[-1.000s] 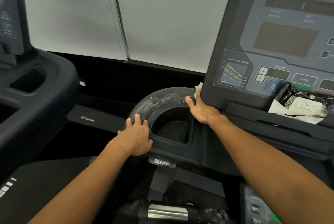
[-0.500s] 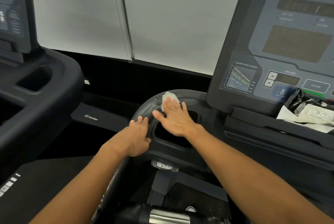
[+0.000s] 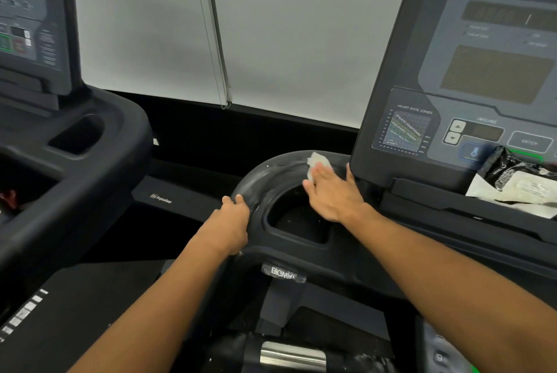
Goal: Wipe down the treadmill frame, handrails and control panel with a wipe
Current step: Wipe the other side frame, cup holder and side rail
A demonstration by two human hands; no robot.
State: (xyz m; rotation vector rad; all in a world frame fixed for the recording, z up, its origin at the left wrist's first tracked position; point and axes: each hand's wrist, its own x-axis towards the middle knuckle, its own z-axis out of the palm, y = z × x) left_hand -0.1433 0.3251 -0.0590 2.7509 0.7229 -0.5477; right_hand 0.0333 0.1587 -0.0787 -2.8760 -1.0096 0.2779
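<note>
R hand [image 3: 334, 191] lies flat, fingers straight, pressing a white wipe [image 3: 318, 165] onto the far rim of the cup holder [image 3: 297, 222], just left of the panel [image 3: 470, 95]; most of the wipe is hidden under the fingers. L hand [image 3: 230, 223] curls over the holder's left rim & grips it; fingertips are out of sight over the edge. Panel is cut off top & right; readable on it: "HEART RATE ZONES", "INCLINE", "ENTER", smaller chart text too blurred to be sure of. A black-and-white packet [image 3: 518, 179] sits on the panel's lower ledge, its print unreadable, right end cut off. Label "BIGWAY", roughly, under the holder on the frame [image 3: 301, 274]. Next treadmill [image 3: 75, 161] at left shows "impulse" on its base; its buttons are blurred. Chrome grip [image 3: 292, 354] at the bottom edge, partly cut off.
</note>
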